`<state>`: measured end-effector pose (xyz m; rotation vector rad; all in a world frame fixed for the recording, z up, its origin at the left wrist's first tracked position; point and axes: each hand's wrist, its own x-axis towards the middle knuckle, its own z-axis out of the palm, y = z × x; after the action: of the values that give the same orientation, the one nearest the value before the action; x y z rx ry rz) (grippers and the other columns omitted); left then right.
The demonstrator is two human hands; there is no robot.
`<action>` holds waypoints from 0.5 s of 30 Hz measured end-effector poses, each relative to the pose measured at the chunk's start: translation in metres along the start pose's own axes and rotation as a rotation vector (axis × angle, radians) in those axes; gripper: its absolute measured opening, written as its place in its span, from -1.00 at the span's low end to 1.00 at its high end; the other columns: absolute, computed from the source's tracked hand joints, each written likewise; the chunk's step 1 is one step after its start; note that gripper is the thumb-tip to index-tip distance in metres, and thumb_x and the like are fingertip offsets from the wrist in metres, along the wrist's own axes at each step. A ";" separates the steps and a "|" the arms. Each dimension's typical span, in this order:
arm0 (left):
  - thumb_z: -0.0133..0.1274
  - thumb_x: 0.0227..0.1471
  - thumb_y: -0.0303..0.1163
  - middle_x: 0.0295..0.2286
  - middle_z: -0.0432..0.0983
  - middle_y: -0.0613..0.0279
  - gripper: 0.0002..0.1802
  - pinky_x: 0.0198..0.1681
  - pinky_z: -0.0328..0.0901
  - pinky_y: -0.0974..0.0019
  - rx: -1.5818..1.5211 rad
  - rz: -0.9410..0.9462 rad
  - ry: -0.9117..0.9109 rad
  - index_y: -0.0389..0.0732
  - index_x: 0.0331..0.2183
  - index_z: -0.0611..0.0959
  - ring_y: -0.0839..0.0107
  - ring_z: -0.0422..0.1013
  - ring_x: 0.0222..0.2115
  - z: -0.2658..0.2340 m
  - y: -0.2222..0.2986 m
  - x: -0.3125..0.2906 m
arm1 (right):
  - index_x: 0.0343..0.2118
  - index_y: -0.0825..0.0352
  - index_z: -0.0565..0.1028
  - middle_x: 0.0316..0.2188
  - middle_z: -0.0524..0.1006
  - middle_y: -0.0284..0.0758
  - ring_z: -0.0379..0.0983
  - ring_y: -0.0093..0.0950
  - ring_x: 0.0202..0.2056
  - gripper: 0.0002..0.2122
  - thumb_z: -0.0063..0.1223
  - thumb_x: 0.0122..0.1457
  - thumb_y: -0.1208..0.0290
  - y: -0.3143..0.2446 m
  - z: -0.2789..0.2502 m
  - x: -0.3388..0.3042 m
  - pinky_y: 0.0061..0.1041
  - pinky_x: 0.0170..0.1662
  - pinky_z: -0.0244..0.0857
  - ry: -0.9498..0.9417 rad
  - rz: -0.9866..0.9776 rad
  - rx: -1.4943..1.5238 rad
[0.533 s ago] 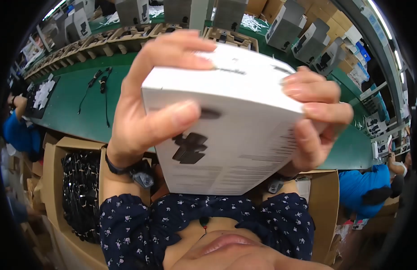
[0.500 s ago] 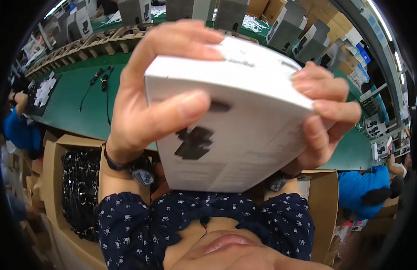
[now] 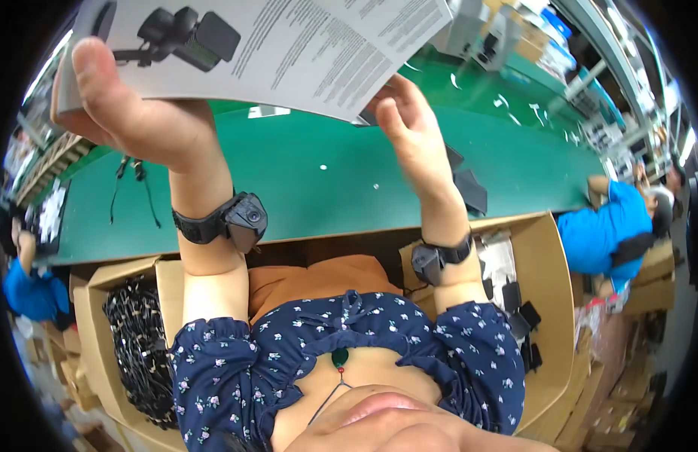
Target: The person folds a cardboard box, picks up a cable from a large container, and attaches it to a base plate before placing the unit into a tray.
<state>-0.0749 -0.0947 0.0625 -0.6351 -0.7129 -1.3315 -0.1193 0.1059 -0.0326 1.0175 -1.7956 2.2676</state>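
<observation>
Item one: printed box (image 3: pixel 289 56), grey-white with a dark device picture, raised above the near-left part of the green table (image 3: pixel 304 196), tilted, well off its surface. Your left hand (image 3: pixel 131 117) has hold of its left end, thumb flat on the printed face. Your right hand (image 3: pixel 417 132) is half curled at the near-right corner; you cannot tell from here whether it grips.

Progress, as judged: box formed and lifted, done; setting down, not done. Closure and contents: undetermined.

Supplies: bundled black cables (image 3: pixel 138 350) in the left carton (image 3: pixel 82 309); small black parts (image 3: pixel 522 320) in the right carton (image 3: pixel 556 286); dark flat pieces (image 3: pixel 472 192) on the table, beyond your right wrist.

Obscured: your left fingers, behind the box; your right fingertips, partly; the box's far edge, cut off; its small print, illegible.
</observation>
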 end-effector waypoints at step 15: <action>0.04 0.00 -0.39 -0.02 0.29 0.04 -0.54 0.11 0.04 0.20 1.393 -0.580 -0.696 -0.23 -0.03 0.39 0.22 0.19 0.04 -0.231 0.016 -0.060 | -0.01 0.20 0.36 -0.38 0.52 -0.11 0.48 -0.22 -0.32 -0.49 0.07 0.01 0.04 0.029 -0.224 0.154 -0.32 -0.28 0.30 0.283 0.056 -1.743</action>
<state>-0.0415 -0.2312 -0.1318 0.3310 -2.2067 -0.7441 -0.3519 0.2453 0.0034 0.1983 -2.4530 0.1689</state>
